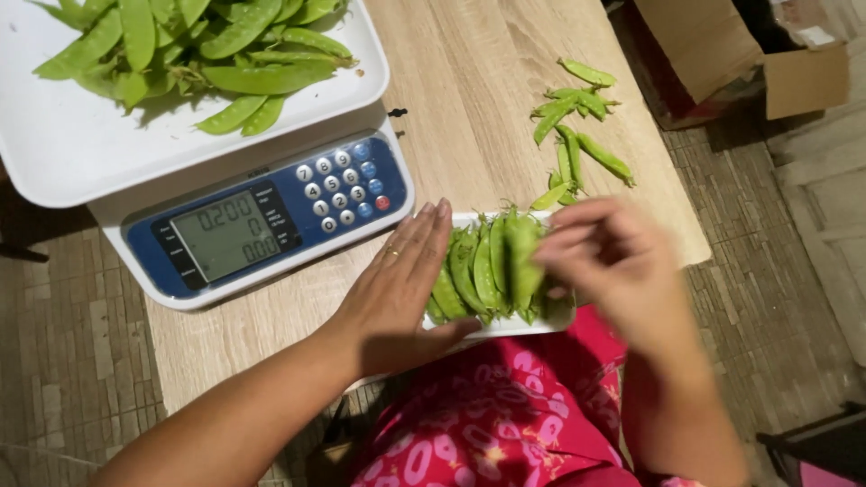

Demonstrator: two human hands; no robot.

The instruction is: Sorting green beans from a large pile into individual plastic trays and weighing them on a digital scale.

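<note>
White digital scale (262,216) at the table's (487,99) far-left corner; blue front panel with a grey display and round keys. Its white pan (72,144) carries a heap of green pea pods (198,50). A loose scatter of pods (577,126) lies near the table's right edge. Open cardboard box (722,50) on the floor beyond that edge. Brick-patterned floor (63,361) on both sides. Pink patterned cloth (487,424) below the near edge.

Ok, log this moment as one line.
left hand flat beside tray | right hand on pea pods | scale behind
</note>
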